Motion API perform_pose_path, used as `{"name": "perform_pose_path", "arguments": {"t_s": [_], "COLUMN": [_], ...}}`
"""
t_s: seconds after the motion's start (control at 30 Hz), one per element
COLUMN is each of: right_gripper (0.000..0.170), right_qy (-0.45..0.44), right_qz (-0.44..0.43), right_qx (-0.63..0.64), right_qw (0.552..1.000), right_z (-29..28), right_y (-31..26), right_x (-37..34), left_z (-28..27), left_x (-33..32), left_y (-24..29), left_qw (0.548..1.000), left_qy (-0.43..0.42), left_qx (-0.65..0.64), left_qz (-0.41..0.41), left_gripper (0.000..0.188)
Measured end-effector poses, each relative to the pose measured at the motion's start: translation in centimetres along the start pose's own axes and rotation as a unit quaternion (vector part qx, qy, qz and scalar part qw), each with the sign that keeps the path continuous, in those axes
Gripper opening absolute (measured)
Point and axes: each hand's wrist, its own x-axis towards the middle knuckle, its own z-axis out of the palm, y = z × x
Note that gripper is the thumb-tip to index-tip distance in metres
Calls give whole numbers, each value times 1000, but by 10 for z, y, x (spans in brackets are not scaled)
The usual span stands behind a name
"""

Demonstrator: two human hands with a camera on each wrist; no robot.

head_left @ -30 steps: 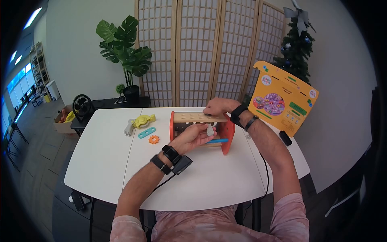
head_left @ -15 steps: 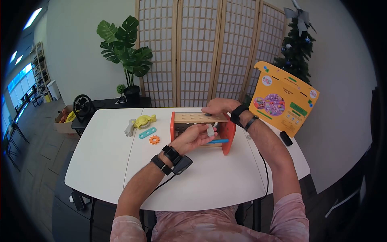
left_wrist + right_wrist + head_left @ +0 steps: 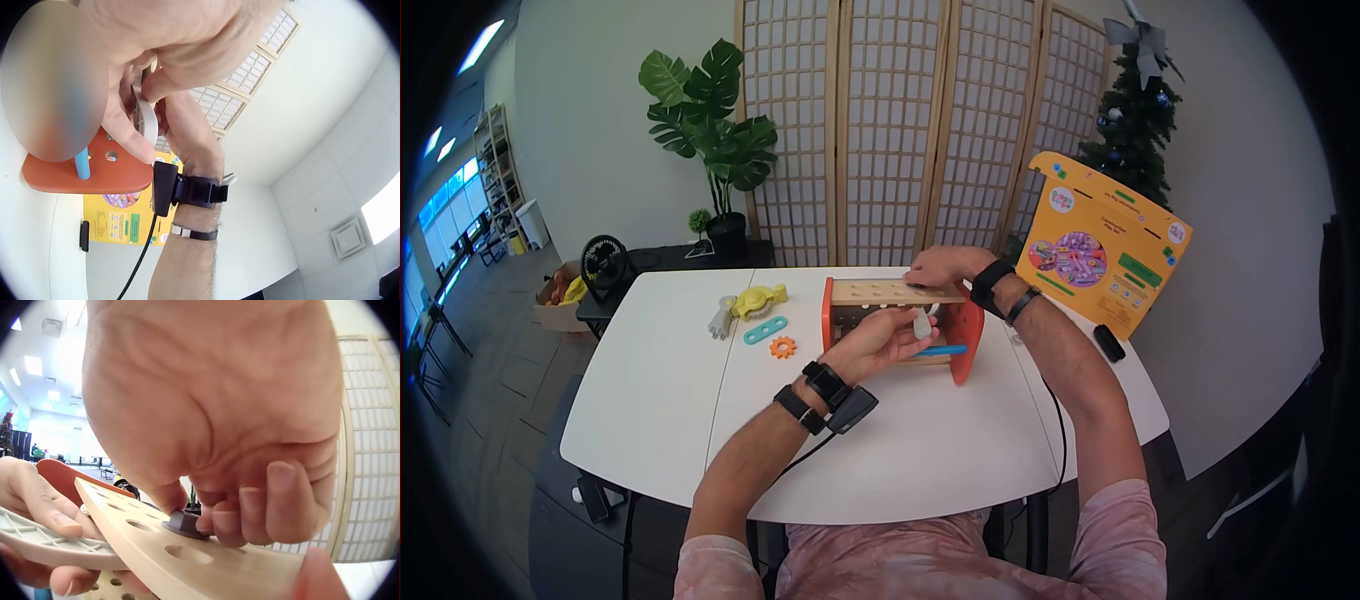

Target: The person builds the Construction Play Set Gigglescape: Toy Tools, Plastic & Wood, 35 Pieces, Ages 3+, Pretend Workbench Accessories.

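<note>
My right hand (image 3: 948, 265) (image 3: 219, 419) is over the perforated wooden top board (image 3: 880, 291) (image 3: 150, 534) of a toy bench with red-orange end panels (image 3: 967, 335) (image 3: 94, 175). Its thumb and fingers pinch a dark grey hex-headed piece (image 3: 185, 523) that sits on the board. Below the board's front edge, my left hand (image 3: 875, 343) (image 3: 47, 500) grips a pale grey ribbed plastic piece (image 3: 922, 323) (image 3: 147, 115) (image 3: 56, 544). A blue rod (image 3: 942, 350) (image 3: 82, 164) is at the right end panel.
Left of the bench on the white table (image 3: 640, 400) lie a yellow toy piece (image 3: 758, 300) with a grey part (image 3: 721, 318), a teal link (image 3: 765, 330) and an orange gear (image 3: 783, 347). An orange-yellow box (image 3: 1100, 245) stands at right, near a small black object (image 3: 1109, 342).
The fingers of my right hand have shifted slightly at the dark grey piece on the board. My left hand looks unmoved with the pale piece.
</note>
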Motion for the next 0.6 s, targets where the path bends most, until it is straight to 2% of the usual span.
{"name": "perform_pose_path", "arguments": {"t_s": [0.1,0.43,0.6], "right_gripper": [62,58,62], "right_qy": [7,5,42], "right_qz": [-21,-9,-42], "right_qx": [-3,-4,-30], "right_qw": [1000,1000,998], "right_z": [-1,3,6], "right_y": [3,4,4], "right_x": [0,2,3], "left_z": [-1,-3,-4], "left_x": [1,3,2], "left_y": [-1,-2,-2], "left_qw": [1000,1000,1000], "left_qy": [4,-6,-12], "left_qx": [2,-6,-6], "left_qz": [4,2,4], "left_gripper": [32,31,31]}}
